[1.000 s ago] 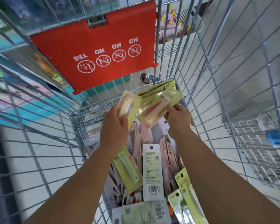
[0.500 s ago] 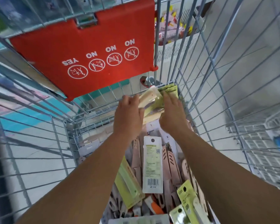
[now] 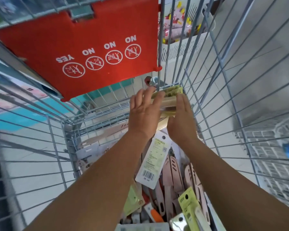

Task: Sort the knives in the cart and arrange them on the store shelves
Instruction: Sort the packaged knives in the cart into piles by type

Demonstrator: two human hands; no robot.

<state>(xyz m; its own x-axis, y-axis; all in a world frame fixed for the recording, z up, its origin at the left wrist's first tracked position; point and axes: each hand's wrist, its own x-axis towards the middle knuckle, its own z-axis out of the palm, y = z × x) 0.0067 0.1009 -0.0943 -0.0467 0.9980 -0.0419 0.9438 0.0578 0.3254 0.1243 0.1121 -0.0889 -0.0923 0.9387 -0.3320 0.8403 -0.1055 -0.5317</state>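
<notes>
Red flap (image 3: 83, 47), pink knives (image 3: 172, 172), grn packs (image 3: 169, 99)

Wire cart (image 3: 207, 104) walls hem both sides; red flap (image 3: 83, 52) overhangs upper left; packs (image 3: 154, 160) crowd the floor, open air above them

Silver wire-mesh cart (image 3: 207, 90): bare metal, shiny. Red child-seat flap (image 3: 83, 47), upper left: smooth matt plastic. White barcode-printed knife card (image 3: 154, 157), centre: paper, under glossy film.
</notes>
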